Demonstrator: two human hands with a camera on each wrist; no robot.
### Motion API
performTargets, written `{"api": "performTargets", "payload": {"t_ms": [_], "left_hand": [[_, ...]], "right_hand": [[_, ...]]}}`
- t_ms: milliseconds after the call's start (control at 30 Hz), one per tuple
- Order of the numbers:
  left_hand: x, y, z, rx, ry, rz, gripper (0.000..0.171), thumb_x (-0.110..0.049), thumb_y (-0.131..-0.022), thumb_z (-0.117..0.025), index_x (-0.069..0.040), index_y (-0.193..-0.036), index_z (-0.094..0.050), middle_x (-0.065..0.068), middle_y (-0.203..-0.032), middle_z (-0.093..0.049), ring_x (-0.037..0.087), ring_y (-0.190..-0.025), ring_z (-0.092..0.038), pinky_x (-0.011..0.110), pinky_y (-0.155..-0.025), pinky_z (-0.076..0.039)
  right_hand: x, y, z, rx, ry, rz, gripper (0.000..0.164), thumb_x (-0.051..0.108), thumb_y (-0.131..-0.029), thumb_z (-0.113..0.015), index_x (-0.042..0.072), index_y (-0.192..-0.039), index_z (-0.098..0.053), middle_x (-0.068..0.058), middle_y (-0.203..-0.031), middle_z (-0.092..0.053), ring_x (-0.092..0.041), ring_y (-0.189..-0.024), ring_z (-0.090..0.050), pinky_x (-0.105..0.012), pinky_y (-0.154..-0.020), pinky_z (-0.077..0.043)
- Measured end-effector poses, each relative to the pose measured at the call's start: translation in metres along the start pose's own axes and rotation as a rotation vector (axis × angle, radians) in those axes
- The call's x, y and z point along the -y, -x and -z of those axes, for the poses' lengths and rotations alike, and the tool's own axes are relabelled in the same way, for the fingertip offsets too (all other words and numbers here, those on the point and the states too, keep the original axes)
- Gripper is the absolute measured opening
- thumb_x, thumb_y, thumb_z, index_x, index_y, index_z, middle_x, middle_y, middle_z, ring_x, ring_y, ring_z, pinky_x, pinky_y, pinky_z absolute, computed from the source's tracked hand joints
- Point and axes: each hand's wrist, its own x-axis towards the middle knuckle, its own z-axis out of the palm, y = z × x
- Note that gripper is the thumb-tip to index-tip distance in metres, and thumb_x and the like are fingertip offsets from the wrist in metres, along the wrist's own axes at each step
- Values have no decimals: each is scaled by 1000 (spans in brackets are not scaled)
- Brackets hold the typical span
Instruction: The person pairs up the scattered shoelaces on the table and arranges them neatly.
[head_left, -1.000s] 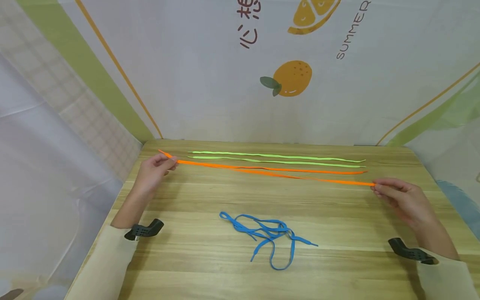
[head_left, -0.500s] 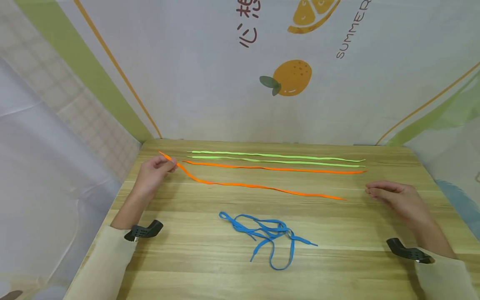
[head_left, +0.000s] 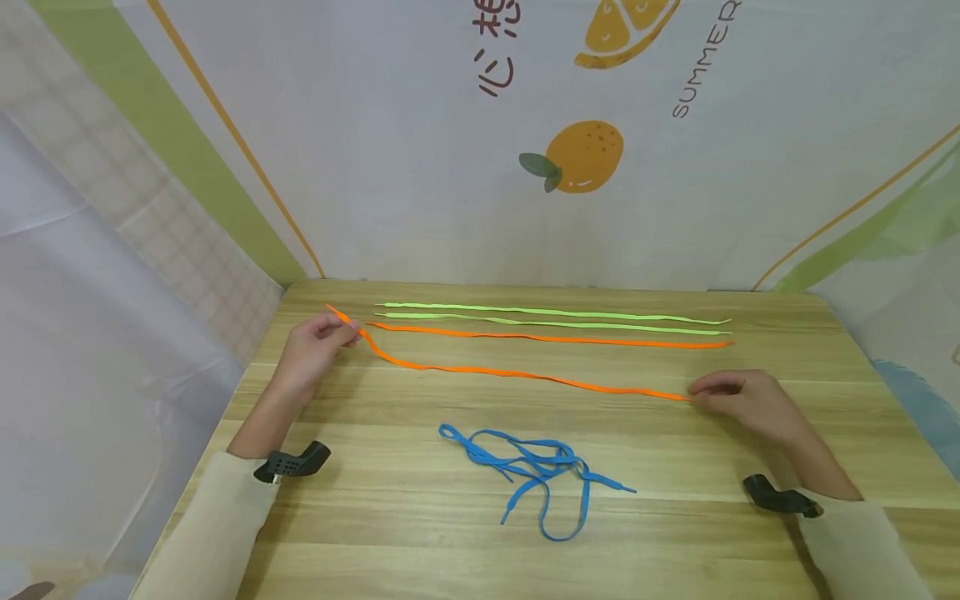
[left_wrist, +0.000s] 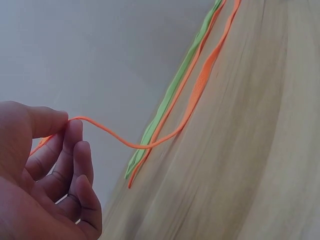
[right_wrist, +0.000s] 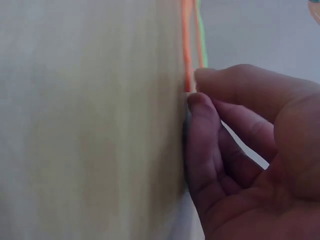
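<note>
In the head view my left hand pinches an orange shoelace near its left end, a short tip poking out beyond the fingers. The left wrist view shows this shoelace sagging from thumb and forefinger down to the tabletop. My right hand is at the lace's other end; in the right wrist view, a small gap shows between thumb and forefinger, with the lace end just beside their tips. Behind it lies a second orange shoelace, stretched nearly straight.
Two light green shoelaces run side by side along the back of the wooden table. Nearer the front, a blue shoelace lies in a loose tangle. A printed cloth hangs behind the table.
My right hand let go of the orange shoelace, whose right part dropped forward onto the table. That hand has since moved left to the lace end. My left hand shifted slightly right, still pinching.
</note>
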Motion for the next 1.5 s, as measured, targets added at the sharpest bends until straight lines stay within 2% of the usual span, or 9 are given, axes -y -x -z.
{"api": "performTargets", "payload": {"t_ms": [233, 533, 733, 867, 1000, 1133, 1300, 1500], "left_hand": [[0, 0, 1, 14, -16, 2, 32, -33, -110, -71, -1, -110, -68, -6, -95, -75, 22, -104, -67, 35, -93, -52], [0, -1, 0, 20, -13, -2, 29, -29, -110, -70, 0, -110, -68, -5, -95, -75, 22, -103, -68, 35, -92, -52], [-1, -1, -2, 11, -23, -5, 36, -31, -110, -71, 4, -116, -68, -4, -97, -76, 26, -106, -68, 38, -93, -51], [0, 0, -1, -1, -23, -3, 37, -34, -109, -72, 3, -114, -68, -5, -95, -75, 25, -105, -67, 37, -92, -51], [1, 0, 0, -1, -8, 0, 31, -33, -109, -72, -2, -109, -68, -8, -92, -75, 22, -102, -67, 35, -91, -51], [3, 0, 1, 15, 8, 4, 28, -30, -110, -71, -2, -107, -67, -7, -94, -75, 20, -104, -68, 40, -98, -50], [7, -1, 3, 21, 10, 8, 26, -26, -110, -70, -1, -107, -66, -6, -96, -76, 20, -105, -69, 44, -106, -47], [10, -3, 4, 26, -19, 6, 33, -28, -110, -70, 5, -113, -68, -4, -99, -77, 24, -107, -70, 44, -108, -48]], "right_hand": [[6, -4, -4, -11, 104, 26, 18, 23, -98, -86, 9, -109, -86, -2, -101, -80, -5, -88, -69, -24, -76, -55], [10, -10, -7, -32, 194, 131, 6, 14, -96, -84, 8, -97, -83, 3, -91, -76, -4, -82, -64, -23, -74, -54], [6, -9, -6, -24, 173, 88, 11, 16, -99, -79, 6, -101, -81, 1, -93, -75, -7, -83, -63, -25, -74, -53], [3, -6, -1, -31, 150, 54, 17, 19, -103, -75, 4, -107, -81, -3, -99, -76, -8, -86, -62, -25, -74, -52], [0, -2, 8, -36, 74, -16, 27, 22, -109, -67, -2, -117, -77, -8, -104, -75, -9, -87, -62, -25, -75, -53], [-5, 1, 17, -54, -26, -96, 36, 25, -113, -59, -8, -122, -72, -6, -105, -72, -7, -90, -64, -22, -76, -55], [-13, 2, 26, -124, -154, -131, 36, 23, -115, -56, -10, -117, -71, 9, -99, -70, -3, -89, -64, -17, -78, -55], [-20, 2, 36, -181, -282, -160, 32, 23, -115, -58, -1, -105, -76, 16, -93, -70, -3, -87, -65, -15, -77, -55]]}}
